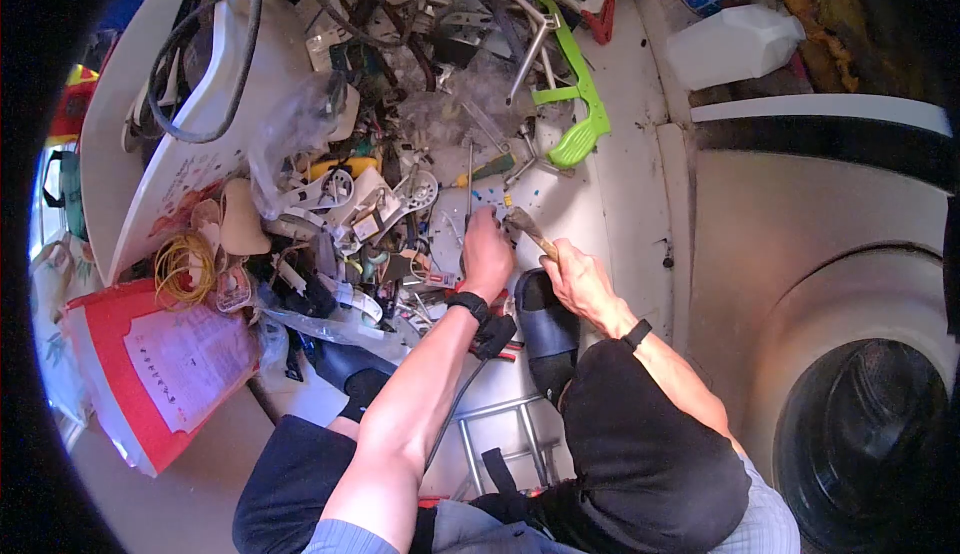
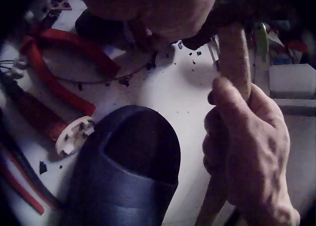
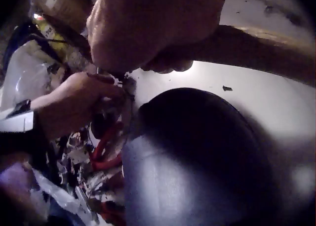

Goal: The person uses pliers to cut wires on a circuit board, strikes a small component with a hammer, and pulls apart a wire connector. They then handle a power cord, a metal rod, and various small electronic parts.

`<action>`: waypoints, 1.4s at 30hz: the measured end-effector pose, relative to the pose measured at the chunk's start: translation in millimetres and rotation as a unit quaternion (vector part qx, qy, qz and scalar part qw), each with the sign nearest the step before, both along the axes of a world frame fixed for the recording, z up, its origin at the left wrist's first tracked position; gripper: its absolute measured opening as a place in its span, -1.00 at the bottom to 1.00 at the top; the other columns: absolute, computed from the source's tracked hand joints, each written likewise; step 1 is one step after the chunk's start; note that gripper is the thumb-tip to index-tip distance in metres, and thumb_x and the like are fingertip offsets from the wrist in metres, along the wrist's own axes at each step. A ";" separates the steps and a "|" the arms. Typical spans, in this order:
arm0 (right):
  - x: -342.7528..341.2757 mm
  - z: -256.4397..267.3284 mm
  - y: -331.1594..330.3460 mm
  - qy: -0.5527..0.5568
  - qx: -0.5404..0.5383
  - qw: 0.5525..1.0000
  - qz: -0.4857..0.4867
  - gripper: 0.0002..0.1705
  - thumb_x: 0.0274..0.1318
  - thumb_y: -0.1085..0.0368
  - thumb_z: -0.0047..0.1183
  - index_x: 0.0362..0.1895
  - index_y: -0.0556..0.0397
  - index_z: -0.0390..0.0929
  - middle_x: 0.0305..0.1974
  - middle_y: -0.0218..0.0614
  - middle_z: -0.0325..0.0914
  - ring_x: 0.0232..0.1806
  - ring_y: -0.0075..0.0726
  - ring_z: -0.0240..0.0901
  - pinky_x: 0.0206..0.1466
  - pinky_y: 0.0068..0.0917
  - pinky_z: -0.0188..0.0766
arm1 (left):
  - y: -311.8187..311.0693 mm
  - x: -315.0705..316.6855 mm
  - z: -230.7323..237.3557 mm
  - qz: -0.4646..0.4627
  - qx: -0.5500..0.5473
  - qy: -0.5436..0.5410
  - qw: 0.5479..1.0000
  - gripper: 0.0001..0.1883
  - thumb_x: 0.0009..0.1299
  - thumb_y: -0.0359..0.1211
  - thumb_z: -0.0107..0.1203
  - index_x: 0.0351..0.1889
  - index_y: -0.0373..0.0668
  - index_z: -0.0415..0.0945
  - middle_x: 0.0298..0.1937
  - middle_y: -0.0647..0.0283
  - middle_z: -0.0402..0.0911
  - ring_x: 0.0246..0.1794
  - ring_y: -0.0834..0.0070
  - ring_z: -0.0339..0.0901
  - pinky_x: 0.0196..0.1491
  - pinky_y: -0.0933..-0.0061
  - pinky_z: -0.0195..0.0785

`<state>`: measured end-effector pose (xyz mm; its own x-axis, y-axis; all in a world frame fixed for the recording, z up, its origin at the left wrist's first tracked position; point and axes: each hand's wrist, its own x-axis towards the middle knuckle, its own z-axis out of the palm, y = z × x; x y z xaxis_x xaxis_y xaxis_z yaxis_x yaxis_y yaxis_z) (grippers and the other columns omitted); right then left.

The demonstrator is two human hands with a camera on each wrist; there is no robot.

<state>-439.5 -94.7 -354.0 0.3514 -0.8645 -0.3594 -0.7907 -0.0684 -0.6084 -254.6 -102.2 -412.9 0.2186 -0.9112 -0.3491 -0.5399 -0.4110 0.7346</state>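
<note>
In the head view, the right hand [image 1: 585, 284] grips the wooden handle of a hammer [image 1: 541, 241], its dark head beside the fingers of the left hand [image 1: 487, 254]. The left wrist view shows the right hand [image 2: 252, 147] wrapped round the pale handle [image 2: 234, 58]; the left hand [image 2: 148, 8] fills the top. Bent fingers of the left hand [image 3: 76, 100] are low over the floor in the right wrist view; what they hold is hidden. A thin metal rod [image 1: 469, 179] lies just beyond them. In that wrist view the right hand [image 3: 153, 28] is close and dark.
Dark slippers [image 1: 545, 319] are close below the hands. Mixed metal and plastic parts cover the floor to the left and ahead, with a green plastic frame [image 1: 578, 84] beyond. Red-handled pliers [image 2: 54, 87] lie near the left hand. A front-loading machine [image 1: 850, 254] stands at right.
</note>
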 end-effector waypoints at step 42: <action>-34.0 -1.3 30.5 -0.060 0.038 0.985 -0.158 -0.71 0.37 0.17 0.17 -0.23 0.13 0.43 -0.53 0.08 0.49 -0.48 0.18 0.56 -0.37 -0.02 0.43 | -3.3 -1.0 -1.7 -0.024 -0.038 0.027 0.999 -0.75 0.34 -0.42 0.23 -0.03 -0.20 0.67 -0.14 -0.05 0.67 -0.07 -0.03 0.65 0.03 0.07 0.50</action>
